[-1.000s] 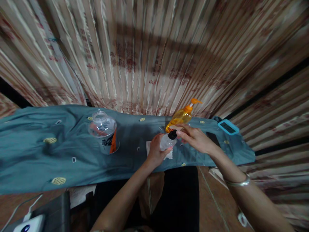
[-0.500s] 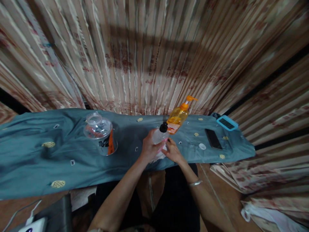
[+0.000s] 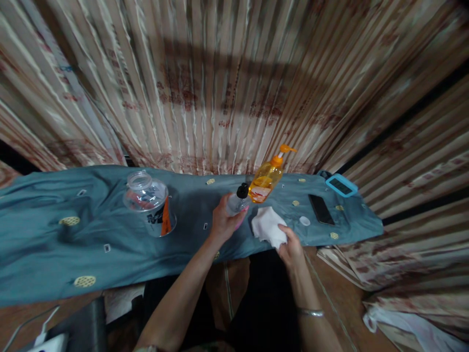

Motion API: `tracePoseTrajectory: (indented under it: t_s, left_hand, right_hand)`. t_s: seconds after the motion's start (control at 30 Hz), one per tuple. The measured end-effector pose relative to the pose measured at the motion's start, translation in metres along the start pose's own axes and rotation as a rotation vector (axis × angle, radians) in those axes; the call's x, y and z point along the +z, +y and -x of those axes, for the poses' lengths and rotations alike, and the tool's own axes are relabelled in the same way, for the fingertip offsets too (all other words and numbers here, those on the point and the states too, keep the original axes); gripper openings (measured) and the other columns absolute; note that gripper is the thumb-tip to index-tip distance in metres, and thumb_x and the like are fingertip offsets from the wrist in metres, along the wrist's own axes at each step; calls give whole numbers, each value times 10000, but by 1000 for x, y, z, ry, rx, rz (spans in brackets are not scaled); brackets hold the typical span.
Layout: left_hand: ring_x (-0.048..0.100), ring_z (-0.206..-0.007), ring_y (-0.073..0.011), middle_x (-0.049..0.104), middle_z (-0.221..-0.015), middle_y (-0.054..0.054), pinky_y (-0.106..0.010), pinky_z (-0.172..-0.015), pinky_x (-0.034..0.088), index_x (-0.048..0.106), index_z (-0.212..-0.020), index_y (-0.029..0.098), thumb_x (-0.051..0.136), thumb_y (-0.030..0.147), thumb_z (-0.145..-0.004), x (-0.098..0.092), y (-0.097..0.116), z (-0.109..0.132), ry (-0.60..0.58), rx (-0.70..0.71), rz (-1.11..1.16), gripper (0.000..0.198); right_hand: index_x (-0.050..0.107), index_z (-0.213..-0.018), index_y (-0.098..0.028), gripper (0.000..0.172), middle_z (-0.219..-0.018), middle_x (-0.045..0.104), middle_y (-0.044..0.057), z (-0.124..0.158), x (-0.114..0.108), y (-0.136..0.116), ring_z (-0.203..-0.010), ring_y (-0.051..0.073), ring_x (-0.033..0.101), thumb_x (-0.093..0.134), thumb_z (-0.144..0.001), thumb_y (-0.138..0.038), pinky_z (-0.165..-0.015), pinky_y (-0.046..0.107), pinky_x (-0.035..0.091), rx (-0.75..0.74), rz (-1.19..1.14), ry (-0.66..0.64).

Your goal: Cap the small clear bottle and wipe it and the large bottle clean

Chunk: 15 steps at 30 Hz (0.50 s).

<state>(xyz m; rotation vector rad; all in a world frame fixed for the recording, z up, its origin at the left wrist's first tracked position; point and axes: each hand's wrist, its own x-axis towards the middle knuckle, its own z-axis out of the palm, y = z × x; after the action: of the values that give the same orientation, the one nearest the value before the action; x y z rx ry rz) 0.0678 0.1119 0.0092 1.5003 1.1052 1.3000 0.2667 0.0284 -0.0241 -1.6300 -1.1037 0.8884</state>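
Note:
In the head view, my left hand [image 3: 224,221] is wrapped around a clear bottle [image 3: 234,203] with a black cap and some pink on its side. My right hand [image 3: 292,248] pinches the lower right corner of a white cloth or tissue [image 3: 268,225], which spreads out just right of the bottle. Right behind the bottle stands a pump bottle [image 3: 266,180] of amber liquid with an orange pump top. The base of the clear bottle is hidden by my left fingers.
A clear plastic jar [image 3: 149,204] with an orange and black label stands on the teal tablecloth [image 3: 113,225] to the left. Toward the right lie a small white lid [image 3: 304,221], a black phone [image 3: 321,209] and a blue-framed digital device [image 3: 342,185]. Pleated curtains [image 3: 220,88] hang behind.
My right hand has moved right, away from the clear bottle, carrying the white cloth, which now shows spread out. My left hand still grips the bottle.

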Motion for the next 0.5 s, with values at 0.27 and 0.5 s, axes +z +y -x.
tracePoseTrajectory:
  t_s: [0.27, 0.5]
  left_hand:
    - [714, -987, -226, 754, -1109, -43, -363, -901, 564, 601, -1147, 223, 717, 266, -763, 16, -7, 16, -59, -8, 117, 404]
    - [721, -1031, -236, 746, -1172, -67, -368, -912, 570, 573, -1237, 204, 647, 114, -731, 8, -4, 15, -132, 25, 73, 519]
  right_hand:
    - [513, -1406, -219, 537, -1407, 550, 120, 17, 49, -69, -1213, 260, 586, 583, -947, -488, -1012, 515, 496, -284, 1, 61]
    - [581, -1307, -195, 441, -1315, 600, 106, -18, 82, -72, -1162, 240, 605, 587, -952, -457, -995, 498, 503, -285, 203, 101]
